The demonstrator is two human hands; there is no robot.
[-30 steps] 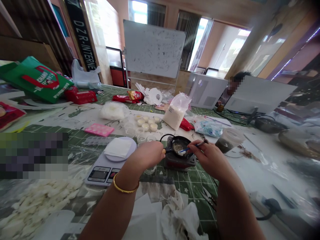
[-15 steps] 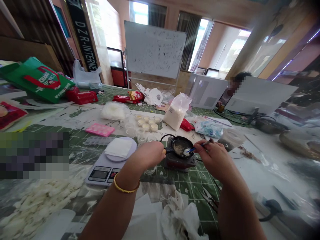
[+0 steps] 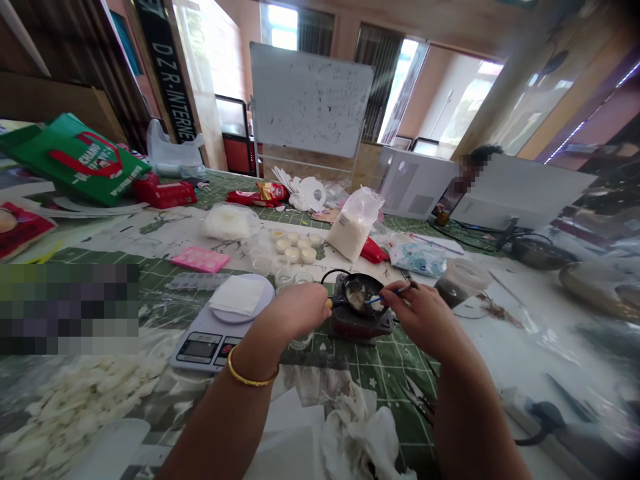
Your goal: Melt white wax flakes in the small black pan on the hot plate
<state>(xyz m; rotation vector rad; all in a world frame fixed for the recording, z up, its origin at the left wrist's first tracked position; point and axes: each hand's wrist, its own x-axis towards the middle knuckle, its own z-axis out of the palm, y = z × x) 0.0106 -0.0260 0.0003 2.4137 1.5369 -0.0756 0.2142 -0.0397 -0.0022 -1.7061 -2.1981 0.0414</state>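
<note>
My left hand (image 3: 306, 308) is closed around the handle of a small black frying pan (image 3: 364, 281), which rests on a dark square hot plate (image 3: 357, 330). Pale lumps and some clear-looking liquid lie in the pan. In my right hand (image 3: 417, 308) is a thin blue stick (image 3: 373, 300), pinched between the fingers, its lower end down among the lumps. What kind of stirrer it is I cannot make out. Left of the pan stands a kitchen scale (image 3: 200, 350) with a folded white sheet (image 3: 239, 295) on its plate.
Several small filled cups (image 3: 293, 253) and an opened bag of white granules (image 3: 354, 227) stand behind the pan. White flakes (image 3: 95, 393) spread at the near left. Crumpled tissue (image 3: 360, 433) and scissors-like metal tools (image 3: 419, 399) lie close in front. A person sits behind a monitor (image 3: 525, 190).
My right hand has shifted slightly left, and the stick's tip has moved left across the pan. The left hand and the pan stay in place.
</note>
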